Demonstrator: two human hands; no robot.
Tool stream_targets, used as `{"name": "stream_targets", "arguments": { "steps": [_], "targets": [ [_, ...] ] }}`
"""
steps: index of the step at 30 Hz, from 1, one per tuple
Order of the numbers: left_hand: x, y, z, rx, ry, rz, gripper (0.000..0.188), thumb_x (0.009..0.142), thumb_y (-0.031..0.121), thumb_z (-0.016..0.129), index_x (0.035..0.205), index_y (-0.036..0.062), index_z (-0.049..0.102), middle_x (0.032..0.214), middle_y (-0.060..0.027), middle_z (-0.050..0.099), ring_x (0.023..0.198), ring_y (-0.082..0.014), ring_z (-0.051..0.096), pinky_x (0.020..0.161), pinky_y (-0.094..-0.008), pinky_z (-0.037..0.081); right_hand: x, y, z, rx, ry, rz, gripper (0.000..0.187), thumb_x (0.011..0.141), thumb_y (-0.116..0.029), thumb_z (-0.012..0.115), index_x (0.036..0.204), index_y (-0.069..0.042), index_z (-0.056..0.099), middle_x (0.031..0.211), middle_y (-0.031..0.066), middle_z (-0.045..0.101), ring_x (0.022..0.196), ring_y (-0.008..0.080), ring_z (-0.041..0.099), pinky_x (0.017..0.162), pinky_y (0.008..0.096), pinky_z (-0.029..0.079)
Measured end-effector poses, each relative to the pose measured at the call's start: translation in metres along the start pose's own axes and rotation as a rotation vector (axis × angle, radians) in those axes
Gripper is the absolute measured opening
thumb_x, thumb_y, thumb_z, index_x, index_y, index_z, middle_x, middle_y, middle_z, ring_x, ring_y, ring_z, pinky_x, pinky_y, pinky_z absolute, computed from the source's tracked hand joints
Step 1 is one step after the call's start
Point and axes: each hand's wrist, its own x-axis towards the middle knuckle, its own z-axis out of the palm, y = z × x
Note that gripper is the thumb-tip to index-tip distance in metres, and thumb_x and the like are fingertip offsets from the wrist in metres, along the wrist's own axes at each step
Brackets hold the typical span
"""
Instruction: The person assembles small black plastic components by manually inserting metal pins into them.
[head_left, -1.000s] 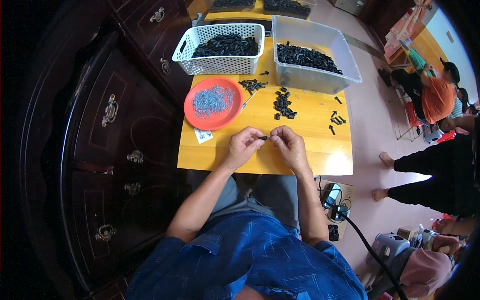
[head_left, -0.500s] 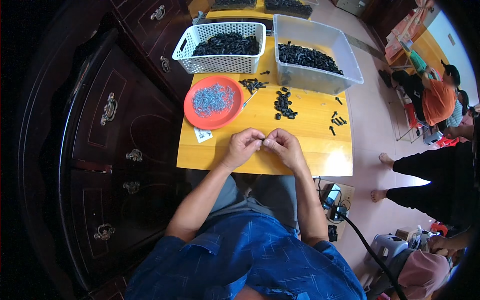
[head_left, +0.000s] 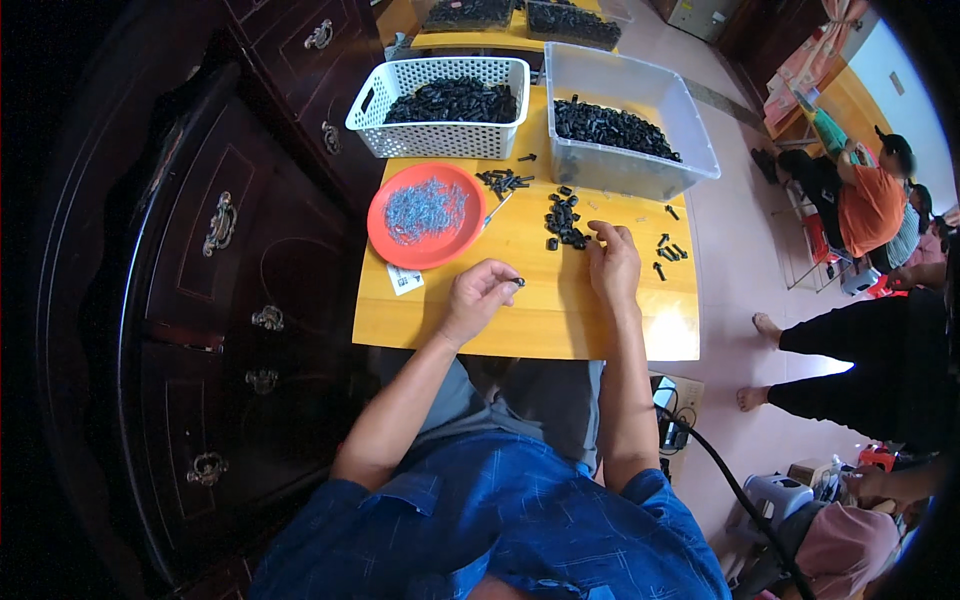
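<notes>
Over the near part of the yellow table, my left hand [head_left: 482, 300] pinches a small black plastic part [head_left: 518, 282] between thumb and fingertips. My right hand [head_left: 614, 264] is apart from it, at the right edge of a pile of short black cylindrical pieces [head_left: 566, 218]. Its fingers look loosely bent and apart, and I see nothing between them. Left of the pile lie several thin black stemmed parts [head_left: 503, 182] by a slim metal-tipped tool [head_left: 497, 208]. An orange-red plate [head_left: 377, 225] holds many small silvery metal pieces [head_left: 427, 208].
A white perforated basket [head_left: 440, 139] and a clear plastic bin [head_left: 630, 176] of black parts stand at the table's back. More stemmed parts [head_left: 669, 250] lie at right. A dark wooden cabinet [head_left: 290, 230] borders the left; people sit and stand at right.
My right hand has left the left hand and moved right and forward to the pile of black pieces. My left hand has stayed nearly in place, still pinching the small black part.
</notes>
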Motion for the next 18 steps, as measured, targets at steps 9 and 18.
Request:
{"name": "stream_targets", "arguments": {
  "steps": [9, 18],
  "targets": [
    [0.0, 0.0, 0.001, 0.0, 0.012, -0.001, 0.009, 0.096, 0.001, 0.066, 0.105, 0.0021, 0.065, 0.094, -0.0003, 0.068, 0.081, -0.0052, 0.064, 0.07, -0.0221, 0.055, 0.003, 0.008, 0.002, -0.218, -0.095, -0.041, 0.015, 0.089, -0.015, 0.069, 0.103, -0.009, 0.071, 0.097, 0.0144, 0.067, 0.086, 0.0356, 0.068, 0.076, 0.0473, 0.055],
    [0.0, 0.003, 0.001, 0.008, 0.022, 0.007, 0.009, 0.096, 0.001, 0.066, 0.106, 0.0016, 0.065, 0.095, -0.0012, 0.069, 0.081, -0.0056, 0.064, 0.069, -0.0224, 0.056, -0.02, 0.002, -0.004, 0.578, -0.127, 0.244, 0.011, 0.1, -0.016, 0.064, 0.104, -0.005, 0.064, 0.095, 0.0099, 0.07, 0.072, 0.0191, 0.064, 0.064, 0.0319, 0.051]
  ]
}}
